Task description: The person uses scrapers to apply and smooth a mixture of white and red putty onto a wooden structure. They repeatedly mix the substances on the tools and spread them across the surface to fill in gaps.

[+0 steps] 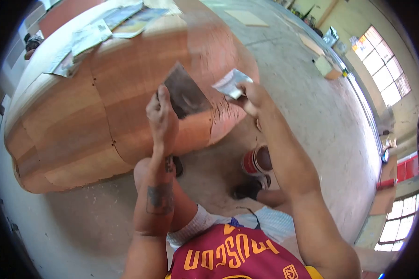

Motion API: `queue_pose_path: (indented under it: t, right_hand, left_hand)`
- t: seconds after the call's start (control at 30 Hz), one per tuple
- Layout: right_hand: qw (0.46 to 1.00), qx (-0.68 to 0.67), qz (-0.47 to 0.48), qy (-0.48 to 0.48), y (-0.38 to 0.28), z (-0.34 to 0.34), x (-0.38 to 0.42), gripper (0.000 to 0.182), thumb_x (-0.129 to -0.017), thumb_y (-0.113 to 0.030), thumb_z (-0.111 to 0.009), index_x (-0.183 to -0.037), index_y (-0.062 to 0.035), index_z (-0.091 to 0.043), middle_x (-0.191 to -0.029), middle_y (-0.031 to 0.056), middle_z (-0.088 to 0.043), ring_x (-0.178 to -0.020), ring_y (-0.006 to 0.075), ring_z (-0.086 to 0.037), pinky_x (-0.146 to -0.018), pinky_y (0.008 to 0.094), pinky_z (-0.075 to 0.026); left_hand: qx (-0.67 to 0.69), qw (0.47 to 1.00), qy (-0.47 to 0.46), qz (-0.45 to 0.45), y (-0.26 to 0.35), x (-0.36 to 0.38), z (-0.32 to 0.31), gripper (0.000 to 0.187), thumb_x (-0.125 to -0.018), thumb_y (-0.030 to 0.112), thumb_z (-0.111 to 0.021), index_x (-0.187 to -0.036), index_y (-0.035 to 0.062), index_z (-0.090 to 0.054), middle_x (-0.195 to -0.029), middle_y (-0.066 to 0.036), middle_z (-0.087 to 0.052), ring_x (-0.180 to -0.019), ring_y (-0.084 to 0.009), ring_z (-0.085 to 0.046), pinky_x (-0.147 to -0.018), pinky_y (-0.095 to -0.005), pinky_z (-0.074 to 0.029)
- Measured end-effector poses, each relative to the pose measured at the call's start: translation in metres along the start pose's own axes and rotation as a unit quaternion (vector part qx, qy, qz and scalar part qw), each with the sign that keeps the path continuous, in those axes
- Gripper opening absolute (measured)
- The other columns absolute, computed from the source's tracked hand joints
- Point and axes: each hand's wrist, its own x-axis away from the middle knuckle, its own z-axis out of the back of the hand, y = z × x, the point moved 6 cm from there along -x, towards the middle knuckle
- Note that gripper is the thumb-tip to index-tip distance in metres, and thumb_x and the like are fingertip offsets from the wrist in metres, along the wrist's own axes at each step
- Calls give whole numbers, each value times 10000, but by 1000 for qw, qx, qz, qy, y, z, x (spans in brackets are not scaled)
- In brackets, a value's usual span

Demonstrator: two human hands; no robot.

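My left hand (160, 110) is closed on the left edge of a dark, flat, roughly square sheet (186, 92), thumb showing at its side. My right hand (250, 97) pinches a small crumpled piece of whitish paper (233, 83), just right of the dark sheet and apart from it. Behind both hands lies a large rounded wooden hull-like form (70, 111), brown with visible panel seams. Pinkish, streaky patches (214, 46) cover its right end.
Printed papers (125, 23) lie on top of the wooden form. A red and white bucket (257, 161) stands on the floor by my foot. Flat boards (246, 18) and a box (327, 68) are farther back. Part of another person (32, 43) shows at the far left.
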Motion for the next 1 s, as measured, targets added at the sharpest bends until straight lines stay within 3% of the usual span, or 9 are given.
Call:
queue_pose_path:
  t: [0.13,0.23,0.3,0.37,0.43,0.53,0.73,0.93,1.0]
  right_hand:
    - [982,60,164,-66,-38,-6,64,310,-966,-75,-520,-1268,-5,-515,-1048,102,-655,-823,165,-654,-704,358,-608]
    - [956,78,272,-83,-51,-9,97,375,-944,-4,-577,-1296,61,-463,-1101,179,-664,-910,238,-695,-797,381,-608]
    - [915,207,336,-87,-49,-9,122,456,-941,32,-580,-1368,40,-420,-1158,204,-652,-933,259,-694,-816,373,-595]
    - [828,304,462,-93,-54,-19,139,515,-942,49,-581,-1424,15,-401,-1191,215,-641,-962,284,-684,-839,372,-577]
    - [681,360,631,-98,-54,-37,160,549,-947,48,-580,-1463,-13,-404,-1201,213,-630,-999,311,-665,-866,378,-556]
    - [705,464,530,-83,-58,-50,168,476,-962,24,-556,-1431,-10,-475,-1215,209,-605,-1070,345,-627,-899,403,-525]
    - [727,476,491,-62,-49,-47,167,481,-955,-18,-579,-1430,-17,-499,-1248,198,-571,-1084,355,-606,-927,415,-500]
    - [706,511,485,-68,-41,-42,163,522,-949,-38,-593,-1457,-35,-475,-1258,202,-564,-1075,397,-597,-938,425,-499]
    - [710,557,428,-39,-33,-36,160,519,-955,-61,-587,-1461,-46,-470,-1239,208,-574,-1079,404,-592,-941,427,-498]
  left_hand:
    - [133,987,-20,84,-12,11,-18,459,-1096,334,-437,-964,-31,-681,-829,31,-620,-716,-56,-515,-643,-243,-454]
    - [231,957,-78,157,-33,18,-37,426,-1095,338,-423,-1120,-19,-654,-993,-31,-678,-863,-119,-631,-777,-287,-538]
    - [303,925,-113,200,-27,27,-52,420,-1093,340,-421,-1210,-10,-623,-1074,-66,-691,-941,-157,-681,-847,-318,-577]
    - [381,882,-139,239,-3,39,-67,420,-1092,336,-419,-1255,-9,-594,-1110,-86,-689,-974,-177,-693,-870,-336,-591]
    - [408,869,-147,238,1,40,-72,424,-1096,327,-413,-1252,-27,-586,-1140,-83,-679,-979,-161,-684,-891,-320,-581]
    - [432,858,-151,231,-1,40,-80,411,-1101,314,-407,-1241,-28,-587,-1133,-71,-673,-973,-141,-672,-887,-304,-574]
    - [397,889,-154,171,-8,36,-85,401,-1087,346,-439,-1223,-2,-586,-1131,-72,-670,-964,-144,-682,-856,-318,-587]
    - [364,908,-153,142,1,39,-84,386,-1083,326,-458,-1216,-1,-614,-1134,-54,-665,-997,-131,-649,-903,-306,-544]
    - [362,908,-156,143,9,40,-83,382,-1082,317,-463,-1225,-1,-619,-1142,-44,-664,-1017,-128,-637,-926,-306,-525]
